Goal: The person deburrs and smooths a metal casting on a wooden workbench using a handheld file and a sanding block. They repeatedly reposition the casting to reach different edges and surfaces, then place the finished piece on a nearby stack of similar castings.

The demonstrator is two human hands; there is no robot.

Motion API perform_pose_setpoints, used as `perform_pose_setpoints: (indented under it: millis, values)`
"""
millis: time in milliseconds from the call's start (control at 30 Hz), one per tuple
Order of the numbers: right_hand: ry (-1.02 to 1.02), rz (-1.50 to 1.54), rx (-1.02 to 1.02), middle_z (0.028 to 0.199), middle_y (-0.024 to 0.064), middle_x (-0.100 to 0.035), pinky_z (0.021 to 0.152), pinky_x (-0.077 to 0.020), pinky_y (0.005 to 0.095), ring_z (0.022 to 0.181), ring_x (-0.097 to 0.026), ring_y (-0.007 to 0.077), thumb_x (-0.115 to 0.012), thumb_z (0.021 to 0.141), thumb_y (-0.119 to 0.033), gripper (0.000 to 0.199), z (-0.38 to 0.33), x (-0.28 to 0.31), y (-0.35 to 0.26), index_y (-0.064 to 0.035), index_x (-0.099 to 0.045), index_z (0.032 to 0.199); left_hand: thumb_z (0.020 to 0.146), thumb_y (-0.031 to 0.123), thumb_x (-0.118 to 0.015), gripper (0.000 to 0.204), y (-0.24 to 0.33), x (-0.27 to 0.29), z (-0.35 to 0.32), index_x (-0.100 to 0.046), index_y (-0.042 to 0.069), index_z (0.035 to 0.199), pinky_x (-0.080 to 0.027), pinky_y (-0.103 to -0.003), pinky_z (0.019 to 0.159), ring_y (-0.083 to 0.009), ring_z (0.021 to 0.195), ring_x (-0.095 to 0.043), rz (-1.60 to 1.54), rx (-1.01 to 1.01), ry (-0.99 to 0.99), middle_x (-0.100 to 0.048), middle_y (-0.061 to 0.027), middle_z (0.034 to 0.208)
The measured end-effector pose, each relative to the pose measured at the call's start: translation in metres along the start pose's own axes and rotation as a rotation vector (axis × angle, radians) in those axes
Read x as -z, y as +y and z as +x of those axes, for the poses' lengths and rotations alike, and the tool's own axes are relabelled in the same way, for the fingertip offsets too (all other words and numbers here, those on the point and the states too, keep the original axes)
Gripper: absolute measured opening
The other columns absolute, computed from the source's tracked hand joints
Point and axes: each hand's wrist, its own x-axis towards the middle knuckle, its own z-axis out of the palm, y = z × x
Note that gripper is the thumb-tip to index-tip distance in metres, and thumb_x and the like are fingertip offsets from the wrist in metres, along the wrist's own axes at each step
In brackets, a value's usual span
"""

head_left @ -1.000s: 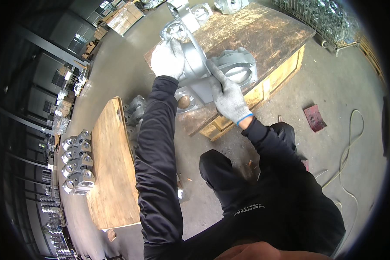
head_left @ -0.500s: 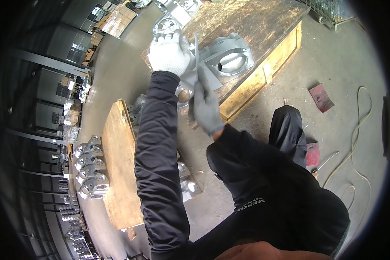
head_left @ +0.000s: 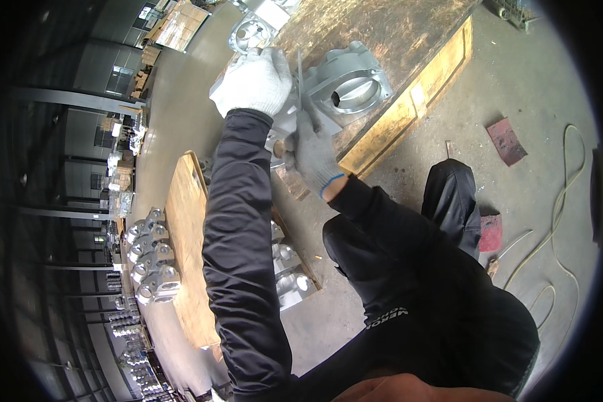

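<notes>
My left hand (head_left: pixel 256 82), in a white knit glove, is closed over a grey metal casting (head_left: pixel 288 117) at the near left corner of the wooden table; the glove hides much of the part. My right hand (head_left: pixel 313 153), in a grey glove with a blue cuff edge, grips a long flat metal tool like a file (head_left: pixel 300 72), pointing away from me between the left hand and a second casting. A brown rounded piece (head_left: pixel 279 147) shows beside the right fingers; whether it is the tool's handle I cannot tell. The second casting (head_left: pixel 352 84), with a large oval opening, lies to the right.
Another casting (head_left: pixel 251 32) sits beyond my left hand on the wooden table (head_left: pixel 409 40). Below left are a wooden board (head_left: pixel 186 248), a row of castings (head_left: pixel 154 261) and a box of metal parts (head_left: pixel 291 268). Red pieces (head_left: pixel 506 141) and a hose (head_left: pixel 556 214) lie on the floor.
The right hand and the tool have shifted slightly, and the hand looks sharper now. My left hand stays on the casting. The whole view has shifted a little.
</notes>
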Motion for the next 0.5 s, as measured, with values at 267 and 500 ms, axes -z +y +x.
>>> perform_pose_setpoints:
  millis: [267,500]
  values:
    - [-0.026,0.198,-0.219,0.067,-0.0002,-0.055,0.043,-0.0376,0.0256,0.048,-0.050,0.0116,-0.059,0.102,-0.040,0.027,0.027,0.019,-0.019,-0.0162,-0.055,0.089,0.106,0.035,-0.045,0.039,0.002,0.009,0.006,-0.072,0.010,0.117,-0.055,-0.049,0.093,-0.0410,0.105,-0.069,-0.029,0.022,-0.139,-0.071,-0.0198,0.113]
    - [-0.102,0.074,-0.324,0.064,-0.0034,-0.049,0.039,-0.0322,0.0230,0.044,-0.041,0.0095,-0.058,0.105,-0.037,0.021,0.043,0.039,-0.042,-0.0183,-0.054,0.097,0.106,0.034,-0.046,0.036,0.000,0.008,0.005,-0.072,0.010,0.115,-0.055,-0.048,0.092,-0.0385,0.104,-0.069,-0.103,-0.023,-0.084,-0.071,-0.0173,0.117]
